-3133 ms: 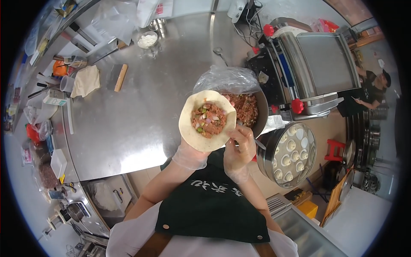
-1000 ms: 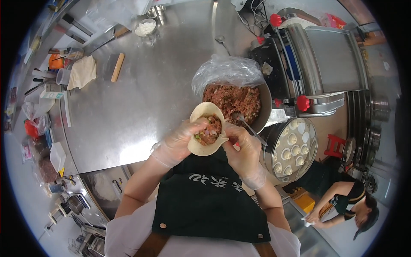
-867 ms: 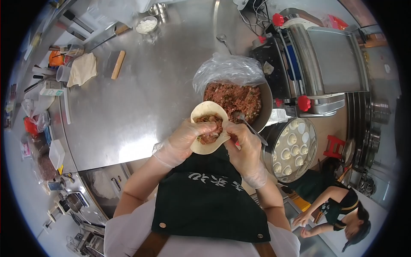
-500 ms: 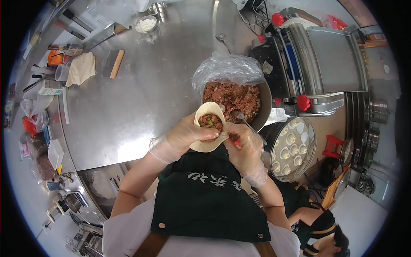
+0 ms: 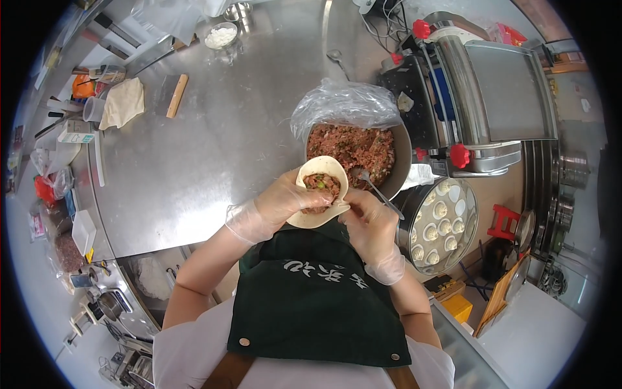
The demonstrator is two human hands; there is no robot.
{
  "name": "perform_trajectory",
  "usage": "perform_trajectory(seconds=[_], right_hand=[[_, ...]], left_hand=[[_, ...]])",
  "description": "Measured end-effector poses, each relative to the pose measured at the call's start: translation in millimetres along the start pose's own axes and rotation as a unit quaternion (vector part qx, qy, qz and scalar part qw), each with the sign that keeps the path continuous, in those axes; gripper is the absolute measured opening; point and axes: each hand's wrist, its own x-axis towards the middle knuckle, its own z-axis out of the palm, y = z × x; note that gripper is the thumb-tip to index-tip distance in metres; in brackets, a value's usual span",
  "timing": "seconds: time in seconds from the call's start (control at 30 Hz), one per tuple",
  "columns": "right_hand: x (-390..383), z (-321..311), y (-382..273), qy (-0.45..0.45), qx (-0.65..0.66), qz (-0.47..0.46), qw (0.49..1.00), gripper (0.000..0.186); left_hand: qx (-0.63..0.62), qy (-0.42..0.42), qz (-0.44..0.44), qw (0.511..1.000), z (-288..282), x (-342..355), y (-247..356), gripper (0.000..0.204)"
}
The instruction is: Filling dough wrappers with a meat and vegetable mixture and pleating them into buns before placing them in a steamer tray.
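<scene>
A round dough wrapper (image 5: 332,166) with a mound of meat filling (image 5: 322,185) in it is between my hands, in front of my apron. My left hand (image 5: 283,202), in a clear plastic glove, cradles the wrapper from the left, its thumb lying on the filling. Gloved too, my right hand (image 5: 370,223) pinches the wrapper's right edge, where the dough is gathered into a fold. Just beyond is a large bowl (image 5: 405,155) of minced meat (image 5: 350,146), with a metal spoon (image 5: 376,187) resting in it and a plastic sheet (image 5: 346,107) bunched over its far rim.
To the right stands a round steamer tray (image 5: 429,229) with several pleated buns. Behind it is a dough roller machine (image 5: 453,91) with red knobs. A dough scraper (image 5: 176,96), a cloth (image 5: 123,104), a bowl of white powder (image 5: 221,37) and another spoon (image 5: 335,58) lie on the steel table (image 5: 194,162).
My right fingers have closed tighter on the wrapper's right edge, and the wrapper has turned slightly. A person seen at the lower right is out of view now.
</scene>
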Motion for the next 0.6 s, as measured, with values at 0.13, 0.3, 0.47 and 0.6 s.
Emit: perform_trajectory(seconds=[0.13,0.3,0.47,0.6], right_hand=[[6,-3,-9,-0.002,0.089,0.145,0.985,0.028],[4,-9,-5,-0.029,-0.067,-0.044,0.996,0.030],[7,-2,-9,-0.020,-0.080,-0.054,0.995,0.031],[10,0,-11,0.008,0.041,0.075,0.996,0.028]], left_hand=[[0.012,-0.023,-0.002,1.000,-2,-1,6,0.045],[0.039,-0.043,0.004,0.998,0,-2,16,0.049],[0.047,-0.018,0.002,0.999,-1,-4,17,0.051],[0.104,-0.008,0.045,0.993,3,-5,14,0.043]])
